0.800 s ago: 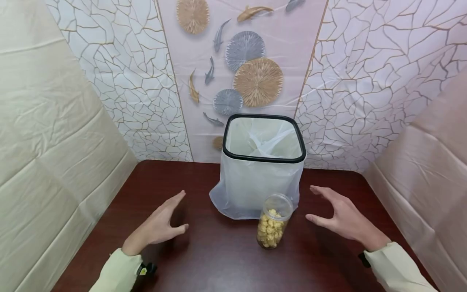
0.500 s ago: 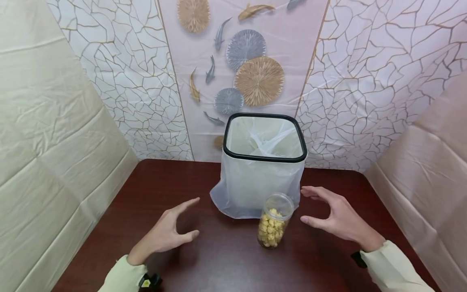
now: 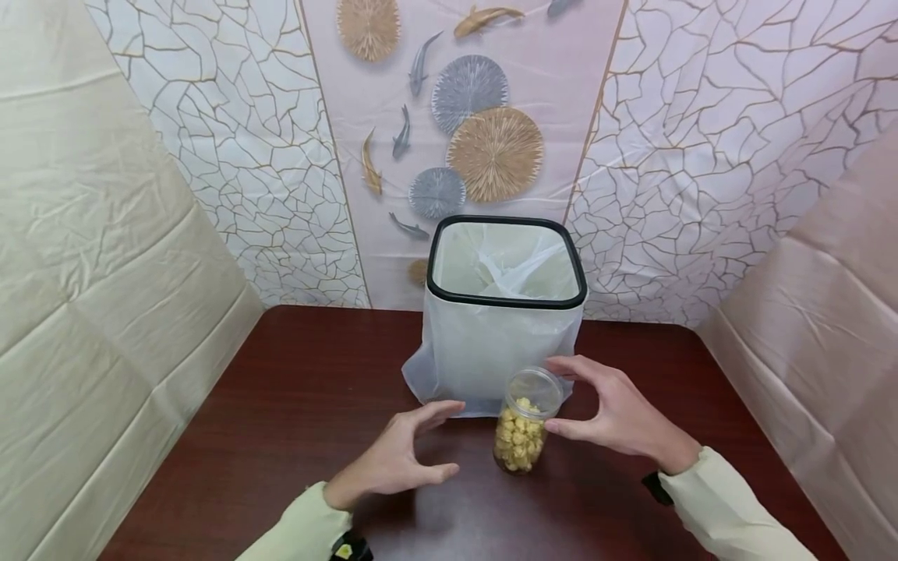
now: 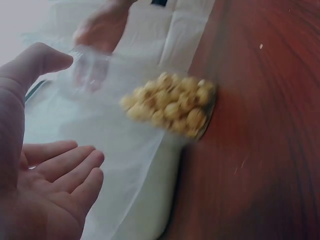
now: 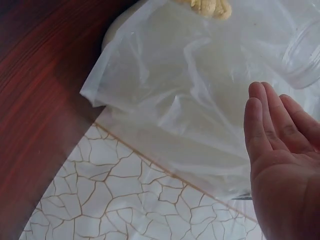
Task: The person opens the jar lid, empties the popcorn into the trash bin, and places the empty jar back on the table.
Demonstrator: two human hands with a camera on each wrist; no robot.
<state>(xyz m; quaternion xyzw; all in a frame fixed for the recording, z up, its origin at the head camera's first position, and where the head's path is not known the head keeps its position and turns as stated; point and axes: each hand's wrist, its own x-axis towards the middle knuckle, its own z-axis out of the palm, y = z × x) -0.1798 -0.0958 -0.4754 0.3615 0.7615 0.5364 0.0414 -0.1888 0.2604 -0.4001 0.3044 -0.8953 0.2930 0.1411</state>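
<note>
A clear plastic jar point(image 3: 520, 442) part-filled with yellow popcorn point(image 4: 170, 104) stands on the table in front of a bin. No lid shows on its mouth. My right hand point(image 3: 620, 411) is at the jar's right side, fingers and thumb spread, the thumb tip close to the jar; whether it touches, I cannot tell. In the right wrist view the fingers point(image 5: 285, 135) extend fairly straight, beside the jar's rim point(image 5: 302, 65). To the jar's left, my left hand point(image 3: 393, 460) is spread towards it with a gap between, holding nothing.
The white bin with a black rim point(image 3: 507, 301) stands behind the jar, lined with a translucent bag point(image 5: 175, 110) that hangs over its outside. Dark red table point(image 3: 295, 374) lies around. A patterned cloth wall point(image 3: 281, 156) is behind; beige cloth walls flank both sides.
Both hands have moved inward towards the jar, the left one rightward and the right one leftward. The jar and bin have stayed in place.
</note>
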